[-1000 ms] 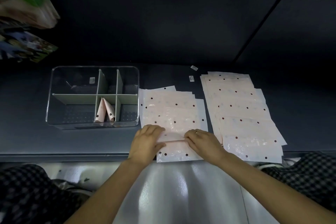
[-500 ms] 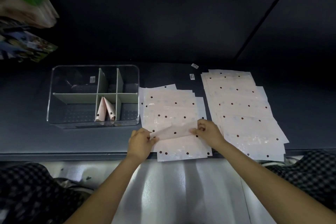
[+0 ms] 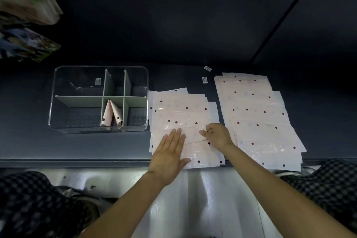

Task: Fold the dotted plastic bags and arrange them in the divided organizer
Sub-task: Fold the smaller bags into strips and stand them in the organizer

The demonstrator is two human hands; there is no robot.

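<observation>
Head view: a clear divided organizer with pale green partitions stands on the dark tabletop, left of the bags; its near middle compartment holds two folded bags, pale pink with dark dots, standing on end as narrow cones with their tips leaning together toward the far side, while the other compartments show nothing but the perforated floor and a small label. Just right of the organizer lies the near stack of bags, flat, overlapping sheets of glossy, translucent pink plastic scattered with dark red dots, their long axes running left to right and their near edge reaching the table's front lip. The top bag on this stack is partly folded, its crease running left to right between the two hands. The left hand lies flat on the bag's left part, fingers straight and together, pointing away from the person, pressing it down. The right hand has its fingers curled, thumb and forefinger pinching the folded edge of the same bag at its right end. Further right, apart from the first stack, a second stack of bags fans out toward the near right corner. Two small white labels lie on the table beyond the stacks
</observation>
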